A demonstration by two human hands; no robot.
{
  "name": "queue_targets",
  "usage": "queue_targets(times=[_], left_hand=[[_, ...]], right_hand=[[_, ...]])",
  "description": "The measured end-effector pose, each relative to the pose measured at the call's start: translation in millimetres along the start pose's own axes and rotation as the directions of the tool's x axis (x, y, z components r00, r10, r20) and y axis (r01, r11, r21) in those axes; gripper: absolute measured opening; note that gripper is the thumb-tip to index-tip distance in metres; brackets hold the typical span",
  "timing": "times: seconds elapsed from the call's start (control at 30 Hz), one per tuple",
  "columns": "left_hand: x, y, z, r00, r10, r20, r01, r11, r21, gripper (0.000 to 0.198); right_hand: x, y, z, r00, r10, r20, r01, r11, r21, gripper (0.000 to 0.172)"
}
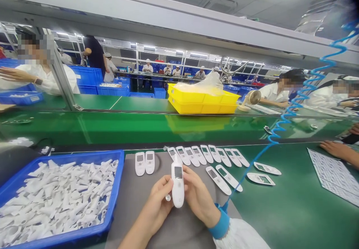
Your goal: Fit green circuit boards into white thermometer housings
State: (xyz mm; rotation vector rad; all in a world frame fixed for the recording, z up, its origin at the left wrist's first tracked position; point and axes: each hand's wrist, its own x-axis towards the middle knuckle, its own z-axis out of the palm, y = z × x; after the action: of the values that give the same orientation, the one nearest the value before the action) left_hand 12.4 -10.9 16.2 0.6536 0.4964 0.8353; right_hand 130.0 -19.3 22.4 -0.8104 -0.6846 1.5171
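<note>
Many small white nozzle-like parts (61, 189) heaped in a blue tray (120, 181), far left. Next, two white casings (140, 163), side by side on a grey mat (130, 193). Left hand (160, 196) grasping a white device (177, 189) by its left side, small round piece (168, 197) at the fingers. Device held over the mat, tip up, dark window facing viewer. Right hand (198, 193) grasping its right side. Behind: row of casings (206, 154); nearer, another pair (218, 181). Farther right, on green tabletop (294, 211): two frames (260, 179), printed sheet (333, 176), another person's hand (333, 148) beside it.
</note>
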Motion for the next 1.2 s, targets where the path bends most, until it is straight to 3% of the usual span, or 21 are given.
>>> queue_targets(times=[0.1, 0.27, 0.5, 0.7, 0.83, 1.0, 1.1, 1.2], left_hand=[[-1.1, -0.3, 0.5, 0.999, -0.005, 0.039, 0.005, 1.0, -0.003, 0.017], [-1.1, -2.1, -0.1, 0.998, -0.047, 0.042, 0.046, 0.998, 0.032, 0.013], [-1.2, -0.8, 1.0, 0.993, -0.048, 0.109, 0.045, 0.999, 0.03, 0.018], [-1.0, -3.2, -1.4, 0.997, -0.039, 0.064, 0.04, 0.999, -0.017, 0.012], [-0.8, -0.9, -1.0, 0.999, -0.029, 0.04, 0.031, 0.998, -0.055, 0.015], [-0.4, 1.2, 0.1, 1.0, 0.016, -0.023, -0.016, 0.999, -0.028, 0.014], [1.4, -0.5, -0.9, 0.983, 0.098, -0.153, -0.089, 0.994, 0.064, 0.015], [4.2, -1.7, -4.1, 0.944, 0.169, -0.283, -0.156, 0.985, 0.07, 0.022]], right_hand=[[-0.3, -1.1, 1.1, 1.0, -0.014, -0.024, 0.015, 1.0, 0.028, 0.022], [1.9, 2.8, 0.3, 0.988, -0.085, -0.13, 0.072, 0.992, -0.099, 0.022], [2.1, 5.6, -3.4, 0.973, -0.081, -0.216, 0.063, 0.994, -0.09, 0.03], [0.6, 5.0, 1.2, 0.966, -0.209, -0.151, 0.147, 0.928, -0.342, 0.038], [-0.1, 4.5, 0.5, 0.981, -0.155, -0.113, 0.105, 0.927, -0.36, 0.033], [-1.1, 1.5, 1.4, 0.979, -0.165, -0.118, 0.113, 0.926, -0.361, 0.037], [-0.4, 4.1, 0.2, 0.983, -0.153, -0.097, 0.098, 0.898, -0.428, 0.038], [-0.3, 9.0, -1.6, 0.995, -0.044, -0.09, 0.0, 0.899, -0.437, 0.041]])
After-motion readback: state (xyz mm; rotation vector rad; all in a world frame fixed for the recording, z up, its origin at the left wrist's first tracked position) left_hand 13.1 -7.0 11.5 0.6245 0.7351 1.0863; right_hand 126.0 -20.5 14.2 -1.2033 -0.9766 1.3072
